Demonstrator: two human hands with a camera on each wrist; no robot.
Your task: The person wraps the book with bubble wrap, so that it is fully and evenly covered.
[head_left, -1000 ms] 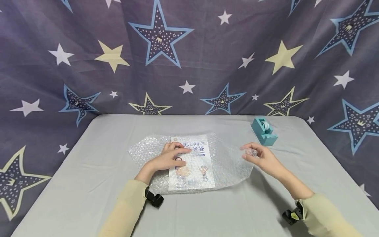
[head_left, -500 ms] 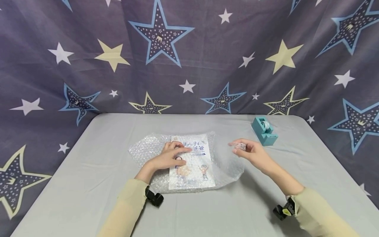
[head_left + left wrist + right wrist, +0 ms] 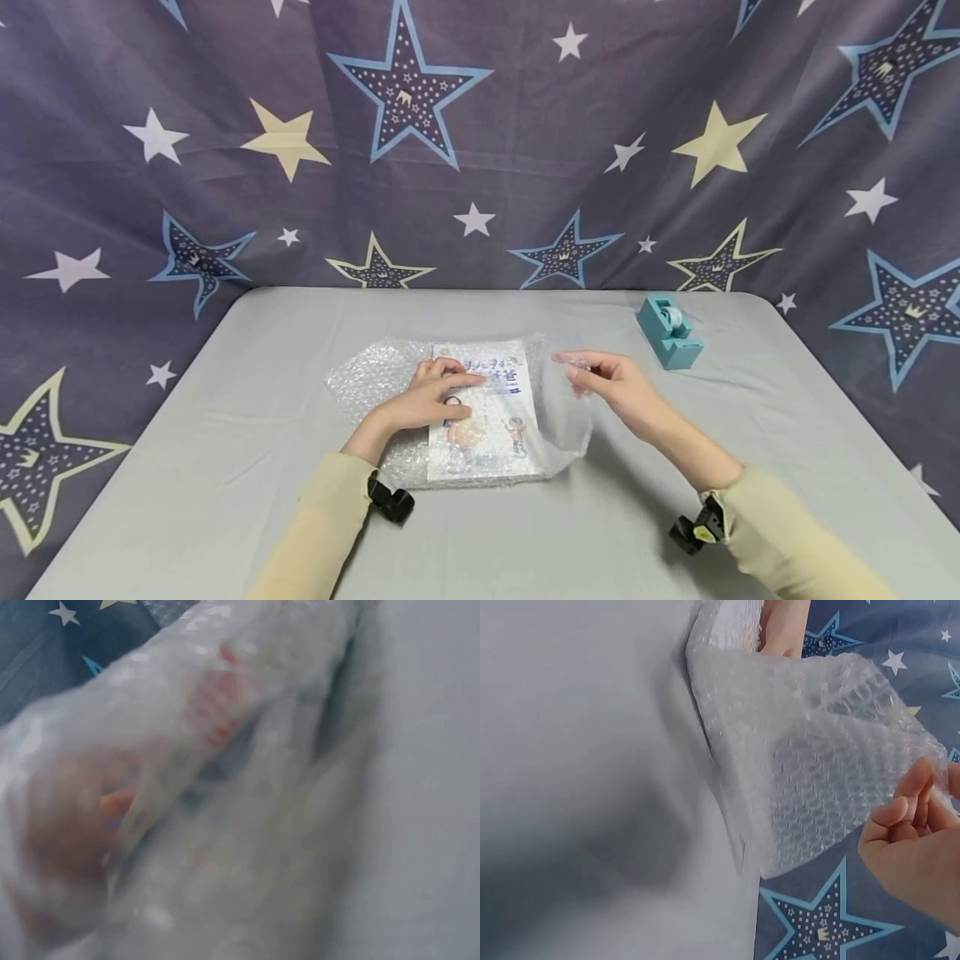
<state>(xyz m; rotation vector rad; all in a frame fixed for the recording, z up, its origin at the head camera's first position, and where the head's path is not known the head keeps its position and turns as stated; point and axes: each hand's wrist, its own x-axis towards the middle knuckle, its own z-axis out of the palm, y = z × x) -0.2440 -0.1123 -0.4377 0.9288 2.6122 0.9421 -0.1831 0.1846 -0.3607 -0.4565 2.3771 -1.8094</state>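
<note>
A white booklet with blue lettering and cartoon figures [image 3: 491, 454] lies on a sheet of clear bubble wrap [image 3: 375, 375] mid-table. My left hand [image 3: 427, 402] rests on the booklet's left part, fingers spread and slightly bent; the left wrist view is blurred, with film across the hand [image 3: 64, 840]. Between thumb and fingers, my right hand [image 3: 622, 392] pinches the wrap's right edge, raised off the table and curving toward the booklet. The right wrist view has this lifted flap [image 3: 817, 776] stretching from the booklet's side up to the pinching fingers [image 3: 915, 780].
A teal tape dispenser [image 3: 670, 337] with a roll in it stands at the back right, beyond my right hand. The table has a light grey cover [image 3: 247, 467]. Behind it hangs a dark star-patterned cloth [image 3: 517, 167].
My right hand has moved left toward the booklet, drawing the wrap's right edge with it so the flap folds up and inward. The left hand has stayed in place.
</note>
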